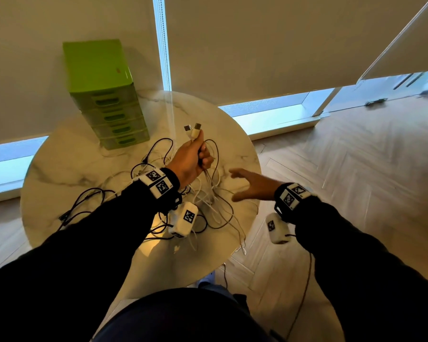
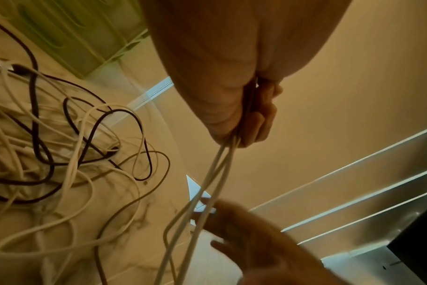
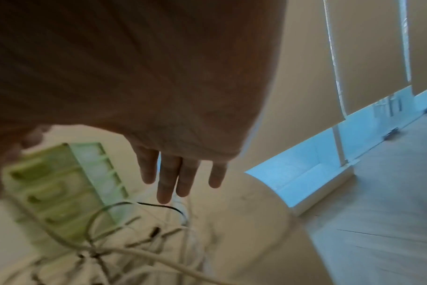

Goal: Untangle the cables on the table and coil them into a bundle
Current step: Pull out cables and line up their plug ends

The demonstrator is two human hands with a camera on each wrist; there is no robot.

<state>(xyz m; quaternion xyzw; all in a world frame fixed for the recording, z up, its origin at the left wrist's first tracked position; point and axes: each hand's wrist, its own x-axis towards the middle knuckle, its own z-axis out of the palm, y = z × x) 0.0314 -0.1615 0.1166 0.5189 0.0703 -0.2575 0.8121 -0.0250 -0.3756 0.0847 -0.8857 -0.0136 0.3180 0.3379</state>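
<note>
Curled tight around a few thin white cables (image 1: 209, 172), the left hand (image 1: 192, 160) holds them raised above the round marble-patterned table (image 1: 67, 166), with two white plugs with metal tips (image 1: 192, 129) sticking up past the thumb. In the left wrist view the held white strands (image 2: 219, 169) run down from between the folded fingers (image 2: 263, 115) toward the tabletop. Nothing is held by the right hand (image 1: 251, 185): its fingers (image 3: 167, 179) are spread and straight, and it hovers over the table's right edge, just beside the hanging strands but apart from them. Below both hands lies the tangle of black and white cables (image 1: 203, 208), loose loops crossing one another over the middle and near side of the table, with a black cable (image 1: 84, 201) trailing off to the left. A tall green plastic drawer unit (image 1: 104, 95) stands upright at the far left of the table, close to the beige roller blind (image 1: 257, 40). Wood-patterned flooring (image 1: 356, 156) shows to the right.
</note>
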